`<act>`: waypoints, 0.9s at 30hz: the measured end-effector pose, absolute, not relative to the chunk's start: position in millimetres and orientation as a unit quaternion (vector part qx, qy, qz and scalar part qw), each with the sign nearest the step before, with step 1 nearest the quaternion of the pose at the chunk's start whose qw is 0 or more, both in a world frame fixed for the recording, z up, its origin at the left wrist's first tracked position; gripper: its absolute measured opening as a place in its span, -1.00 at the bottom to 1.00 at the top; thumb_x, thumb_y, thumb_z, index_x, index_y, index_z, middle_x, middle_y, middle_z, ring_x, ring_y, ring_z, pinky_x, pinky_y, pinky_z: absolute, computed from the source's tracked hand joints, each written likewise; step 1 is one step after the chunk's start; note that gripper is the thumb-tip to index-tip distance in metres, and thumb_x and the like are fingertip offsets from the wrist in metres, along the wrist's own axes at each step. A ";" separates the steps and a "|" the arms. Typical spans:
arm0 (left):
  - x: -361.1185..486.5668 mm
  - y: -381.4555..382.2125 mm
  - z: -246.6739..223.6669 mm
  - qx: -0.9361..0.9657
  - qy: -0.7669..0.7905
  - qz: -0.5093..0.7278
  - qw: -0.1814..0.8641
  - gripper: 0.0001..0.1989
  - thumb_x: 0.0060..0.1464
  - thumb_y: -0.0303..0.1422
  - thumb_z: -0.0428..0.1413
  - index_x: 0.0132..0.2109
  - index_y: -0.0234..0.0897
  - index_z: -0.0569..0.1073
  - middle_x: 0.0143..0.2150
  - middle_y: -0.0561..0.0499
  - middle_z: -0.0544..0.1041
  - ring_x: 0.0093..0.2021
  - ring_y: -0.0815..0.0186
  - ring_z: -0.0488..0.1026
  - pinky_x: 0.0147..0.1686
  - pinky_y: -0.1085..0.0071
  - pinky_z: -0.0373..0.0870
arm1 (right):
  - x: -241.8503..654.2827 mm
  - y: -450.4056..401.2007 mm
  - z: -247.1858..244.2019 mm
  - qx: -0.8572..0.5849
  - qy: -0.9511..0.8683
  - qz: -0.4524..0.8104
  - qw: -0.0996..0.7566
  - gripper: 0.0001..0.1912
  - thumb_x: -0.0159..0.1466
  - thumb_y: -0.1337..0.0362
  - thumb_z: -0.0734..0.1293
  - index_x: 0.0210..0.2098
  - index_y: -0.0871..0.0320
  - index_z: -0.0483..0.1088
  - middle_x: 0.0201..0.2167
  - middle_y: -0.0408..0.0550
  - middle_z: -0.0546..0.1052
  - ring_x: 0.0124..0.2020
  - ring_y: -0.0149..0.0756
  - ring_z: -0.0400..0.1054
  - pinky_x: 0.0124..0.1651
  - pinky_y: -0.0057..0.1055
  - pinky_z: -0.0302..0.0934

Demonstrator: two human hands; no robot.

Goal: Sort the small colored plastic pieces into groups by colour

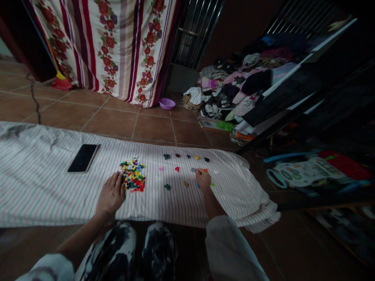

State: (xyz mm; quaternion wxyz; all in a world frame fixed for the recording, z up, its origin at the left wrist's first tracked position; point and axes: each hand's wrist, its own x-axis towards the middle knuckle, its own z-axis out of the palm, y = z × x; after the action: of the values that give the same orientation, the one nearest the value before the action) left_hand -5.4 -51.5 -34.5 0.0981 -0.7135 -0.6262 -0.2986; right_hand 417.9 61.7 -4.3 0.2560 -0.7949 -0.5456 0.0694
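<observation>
A mixed pile of small coloured pieces [133, 175] lies on a striped cloth [158, 203]. Against the pile's left edge rests my left hand [112, 191], flat on the cloth with fingers stretched out. My right hand [203, 178] is over the sorted groups, its fingers pinched together; whatever they hold is too small to make out. Just left of those fingertips are grey pieces [193, 169], and orange pieces [206, 170] show behind the hand. Other small one-colour groups include red pieces [177, 169], dark green pieces [167, 187] and yellow pieces [197, 157].
A phone [83, 158] lies on the cloth left of the pile. Beyond on the tiled floor [152, 125] stand a purple bowl [167, 104] and a heap of clothes [234, 86]. A floral curtain [123, 47] hangs at the back. My knees are below the front edge.
</observation>
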 end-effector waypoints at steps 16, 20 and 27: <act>-5.7 -51.9 -32.3 -0.721 -0.621 -0.285 0.116 -0.54 0.23 -0.33 -0.13 0.20 -0.49 0.25 0.18 -0.40 0.37 0.24 -0.02 0.28 0.16 0.03 0.30 | 417.7 61.0 1.0 -0.810 -0.529 0.070 0.243 -0.64 0.18 0.37 0.17 -0.19 0.13 0.57 -0.25 -0.05 0.60 -0.21 -0.27 0.44 -0.09 -0.41 0.25; -6.0 -51.5 -33.4 -0.720 -0.623 -0.289 0.107 -0.53 0.23 -0.33 -0.14 0.21 -0.46 0.24 0.19 -0.39 0.37 0.25 -0.02 0.27 0.16 0.01 0.29 | 419.4 60.7 1.1 -0.808 -0.528 0.078 0.248 -0.64 0.18 0.36 0.16 -0.20 0.12 0.57 -0.27 -0.06 0.60 -0.22 -0.26 0.45 -0.10 -0.40 0.25; -5.3 -51.6 -34.9 -0.711 -0.632 -0.294 0.090 -0.52 0.22 -0.32 -0.15 0.21 -0.46 0.26 0.20 -0.37 0.35 0.25 -0.01 0.26 0.17 0.02 0.26 | 418.1 58.0 8.4 -0.808 -0.526 0.067 0.256 -0.65 0.19 0.32 0.17 -0.18 0.12 0.56 -0.27 -0.01 0.59 -0.23 -0.23 0.43 -0.11 -0.37 0.24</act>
State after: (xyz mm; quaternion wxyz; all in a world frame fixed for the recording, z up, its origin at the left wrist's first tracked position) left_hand -5.3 -51.6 -34.9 0.0904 -0.7112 -0.6322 -0.2939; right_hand 418.1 58.0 8.4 0.2557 -0.8081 -0.5263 0.0672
